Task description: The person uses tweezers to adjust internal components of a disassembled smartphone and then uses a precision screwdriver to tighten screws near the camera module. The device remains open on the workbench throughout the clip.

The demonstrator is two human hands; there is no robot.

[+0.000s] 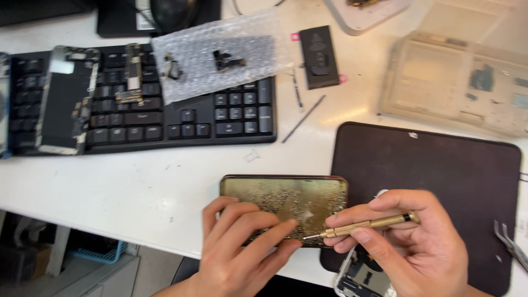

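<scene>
My right hand (410,242) grips a small brass-coloured screwdriver (366,224), its tip pointing left over a shallow metal tray (242,187) that holds several tiny screws. My left hand (242,250) rests on the tray's near edge, fingertips lying in it close to the screwdriver tip. Whether the fingers pinch a screw is too small to tell. An opened phone body (360,278) lies under my right hand, partly hidden, at the table's front edge.
A dark mat (440,165) lies at right with tweezers (511,245) on its edge. A black keyboard (220,118) at the back carries a phone frame (63,102), a circuit board (132,74) and bubble wrap (220,55). A battery (319,55), thin tools (303,118) and a clear parts box (456,77) stand behind.
</scene>
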